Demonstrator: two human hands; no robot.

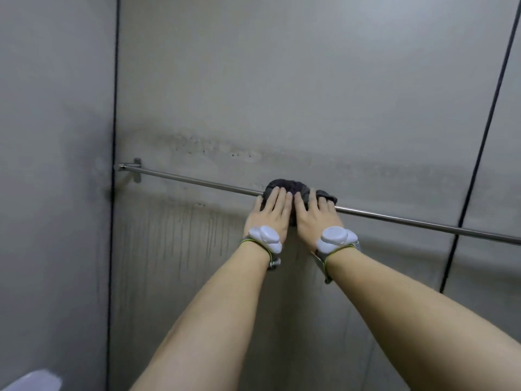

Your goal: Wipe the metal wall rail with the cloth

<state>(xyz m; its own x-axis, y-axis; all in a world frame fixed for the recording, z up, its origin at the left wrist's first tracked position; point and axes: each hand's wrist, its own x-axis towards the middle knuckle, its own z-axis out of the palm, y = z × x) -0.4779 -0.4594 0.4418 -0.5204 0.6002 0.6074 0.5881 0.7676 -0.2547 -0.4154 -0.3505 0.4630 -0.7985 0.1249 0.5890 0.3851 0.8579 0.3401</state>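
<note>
The rail (197, 180) runs across the grey wall (282, 94), fixed at its left end by a small bracket (137, 165). The cloth (287, 186), dark and bunched, is draped over the rail about midway along the stretch in view. Both hands are laid on top of it, side by side and almost touching.

The left hand (267, 210) is not clenched: its fingers lie fairly straight and press the cloth down onto the rail. The right hand (315, 215) does the same just to the right, fingers flat on the cloth (the thumbs are tucked out of sight, so whether they hook under the rail I cannot tell).

Each wrist wears a pale, rounded device (265, 235) on a strap. Drip stains streak the wall below the rail, and dark smudges mark it just above. Far below the rail's left end, a white object (31, 380) shows.
</note>
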